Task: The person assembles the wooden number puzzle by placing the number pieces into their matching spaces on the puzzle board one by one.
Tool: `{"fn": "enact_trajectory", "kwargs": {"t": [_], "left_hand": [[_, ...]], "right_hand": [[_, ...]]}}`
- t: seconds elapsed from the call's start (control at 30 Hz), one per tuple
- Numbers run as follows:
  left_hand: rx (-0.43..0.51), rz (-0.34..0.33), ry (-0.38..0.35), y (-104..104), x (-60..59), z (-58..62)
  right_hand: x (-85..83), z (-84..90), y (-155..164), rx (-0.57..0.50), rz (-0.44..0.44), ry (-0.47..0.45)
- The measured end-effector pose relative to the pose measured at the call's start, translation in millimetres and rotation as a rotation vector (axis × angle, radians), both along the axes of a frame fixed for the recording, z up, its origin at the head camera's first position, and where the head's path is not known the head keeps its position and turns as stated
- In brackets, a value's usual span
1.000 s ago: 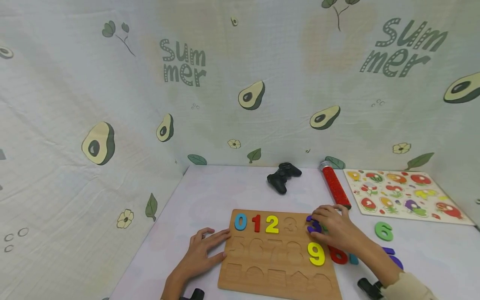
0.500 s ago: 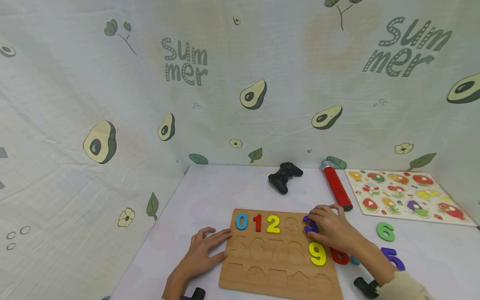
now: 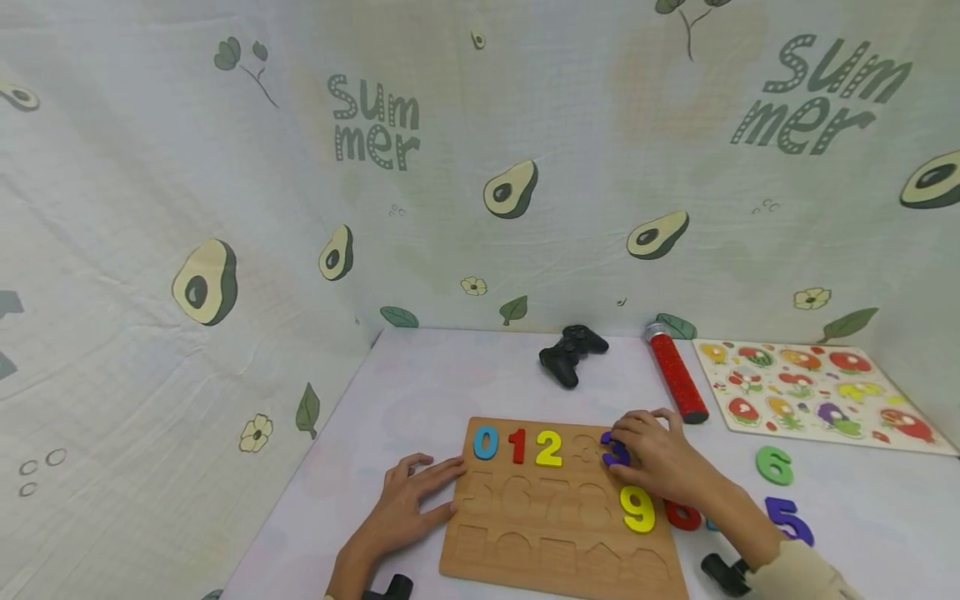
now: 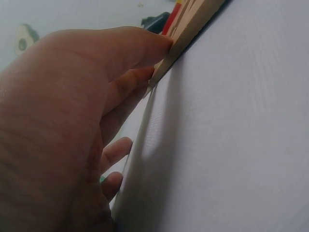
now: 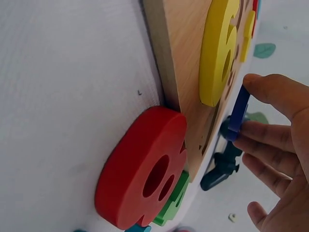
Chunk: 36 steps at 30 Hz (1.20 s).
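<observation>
here right hand point(image 3: 663, 462) pinches flat purple 3 point(image 3: 615, 451).

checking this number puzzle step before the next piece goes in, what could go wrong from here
1. The right hand pinches the purple 3 tilted on edge beside the empty 3 slot; it may jam rather than drop flat.
2. The yellow 9 sits right under that wrist and could get knocked loose.
3. The left hand only presses the wooden board at its edge, so the board might slide.

Left hand point(image 3: 405, 502) flat, fingers spread, right hand point(image 3: 660, 458) forward, fingertips in pinching grip
</observation>
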State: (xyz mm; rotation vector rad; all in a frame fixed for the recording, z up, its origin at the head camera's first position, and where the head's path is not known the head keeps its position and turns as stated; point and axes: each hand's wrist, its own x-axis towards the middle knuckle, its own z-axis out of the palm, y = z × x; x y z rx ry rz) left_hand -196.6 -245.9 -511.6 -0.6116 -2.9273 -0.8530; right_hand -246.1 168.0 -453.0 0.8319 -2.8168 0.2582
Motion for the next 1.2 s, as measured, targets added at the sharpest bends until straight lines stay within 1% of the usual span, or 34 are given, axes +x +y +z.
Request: {"fn": "enact_trajectory", "kwargs": {"t": [0.13,0.43,0.7,1.0,1.2], "left_hand": [[0.009,-0.007,0.004,-0.6,0.1,0.2],[0.017,-0.013,-0.004,0.1,1.0,3.4],[-0.003,-0.011,0.006,-0.2,1.2,3.4],[0.0,-0.014,0.023,-0.9,-0.2,2.4],[0.004,-0.021,0.039,-0.8,-0.4,2.0]], "right_hand": [[-0.4,-0.7,-2.0,0.004,0.004,0.003],[-2.5,-0.8,-9.5,0.038,0.006,-0.022],[-3.7,-1.9,-14.5,0.037,0.015,-0.021],[-5.0,-4.7,-17.0,0.019,0.043,0.017],[-5.6,-7.2,-19.8,0.008,0.055,0.005]]}}
